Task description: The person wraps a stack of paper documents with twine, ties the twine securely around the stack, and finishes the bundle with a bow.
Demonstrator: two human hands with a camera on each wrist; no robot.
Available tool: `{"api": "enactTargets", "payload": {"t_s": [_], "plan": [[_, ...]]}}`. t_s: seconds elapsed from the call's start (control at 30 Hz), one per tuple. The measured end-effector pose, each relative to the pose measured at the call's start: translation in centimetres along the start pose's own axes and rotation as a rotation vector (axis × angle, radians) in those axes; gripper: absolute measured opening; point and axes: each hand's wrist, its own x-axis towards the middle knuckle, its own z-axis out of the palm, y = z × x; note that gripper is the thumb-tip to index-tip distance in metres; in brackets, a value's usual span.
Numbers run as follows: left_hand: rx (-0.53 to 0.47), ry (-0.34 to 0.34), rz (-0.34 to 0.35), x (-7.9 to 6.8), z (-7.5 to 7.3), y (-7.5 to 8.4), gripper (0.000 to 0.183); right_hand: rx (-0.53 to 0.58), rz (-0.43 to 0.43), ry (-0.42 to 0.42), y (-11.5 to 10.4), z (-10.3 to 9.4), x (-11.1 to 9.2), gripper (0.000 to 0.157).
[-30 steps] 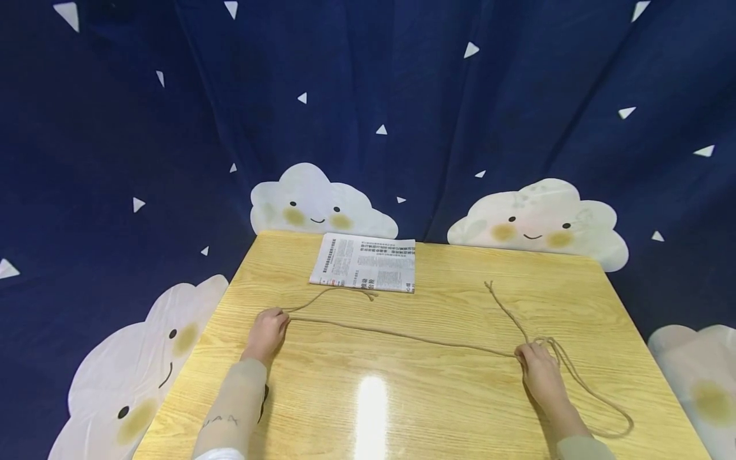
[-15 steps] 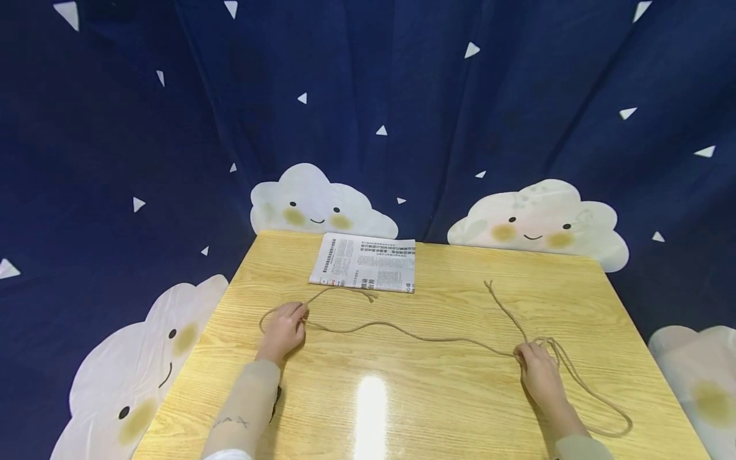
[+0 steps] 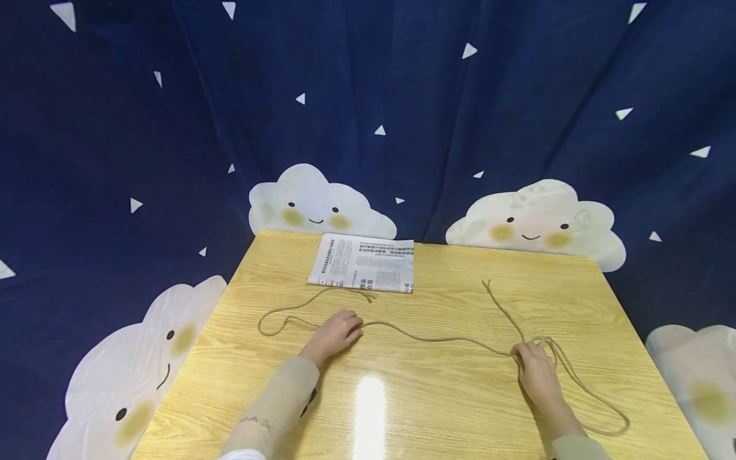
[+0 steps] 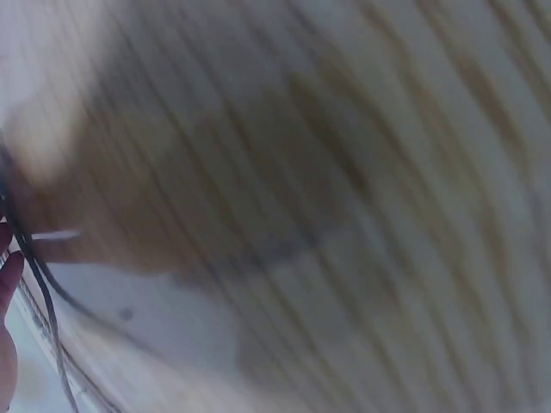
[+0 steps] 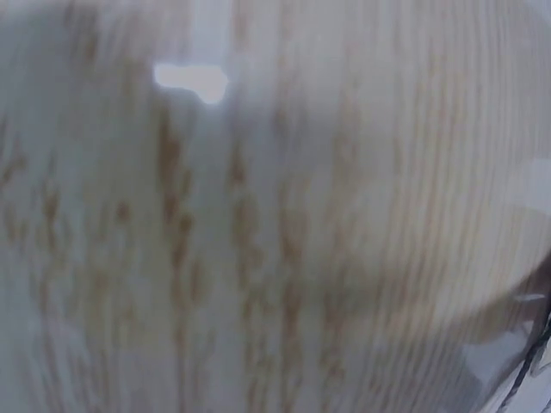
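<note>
A thin brown rope (image 3: 431,338) lies in a slack, wavy line across the wooden table. My left hand (image 3: 335,333) is over its left part, fingers loosely bent and pointing right, with the rope running beneath them. In the left wrist view, fingertips (image 4: 7,275) show at the left edge beside the strands of rope (image 4: 53,323). My right hand (image 3: 537,374) pinches the rope near a small bundle of loops. A dark strand of rope (image 5: 522,379) appears at the right wrist view's lower right; the fingers are out of that view.
A folded newspaper (image 3: 363,262) lies at the table's back edge, close to one frayed rope end. The other end points toward the back right. The table (image 3: 448,409) has a bright glare spot near the front. A dark blue cloud-patterned curtain (image 3: 356,96) hangs behind.
My left hand has come away from the left bend and moved right along the rope. The once nearly straight stretch has gone slack, leaving a loop at left. My right hand stays put.
</note>
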Motion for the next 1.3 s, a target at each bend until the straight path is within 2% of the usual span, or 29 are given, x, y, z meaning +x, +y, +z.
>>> {"api": "enactTargets", "payload": {"t_s": [0.13, 0.33, 0.43, 0.6, 0.77, 1.07, 1.3], "plan": [[0.028, 0.001, 0.0, 0.2, 0.3, 0.5, 0.01, 0.006, 0.019, -0.009, 0.1, 0.1, 0.0, 0.011], [0.01, 0.064, 0.002, 0.0, 0.5, 0.0, 0.003, 0.009, 0.0, 0.013, 0.0, 0.2, 0.0, 0.012], [-0.001, 0.085, -0.036, -0.4, 0.5, -0.6, 0.006, 0.008, -0.012, 0.025, 0.1, 0.2, -0.1, 0.012], [-0.021, 0.086, -0.119, -1.4, 0.1, -1.8, 0.007, 0.012, -0.003, 0.004, 0.2, 0.1, 0.0, 0.012], [-0.021, 0.09, -0.171, -2.2, -0.5, -3.0, 0.006, 0.01, -0.008, -0.003, 0.3, 0.1, 0.1, 0.013], [-0.038, 0.117, -0.232, -3.4, -1.1, -4.7, 0.005, -0.006, -0.058, 0.107, 1.1, 0.3, 0.3, 0.017], [-0.029, 0.13, -0.304, -4.1, -1.6, -5.5, 0.005, -0.011, -0.067, 0.119, 1.6, 0.3, 0.6, 0.016]]}}
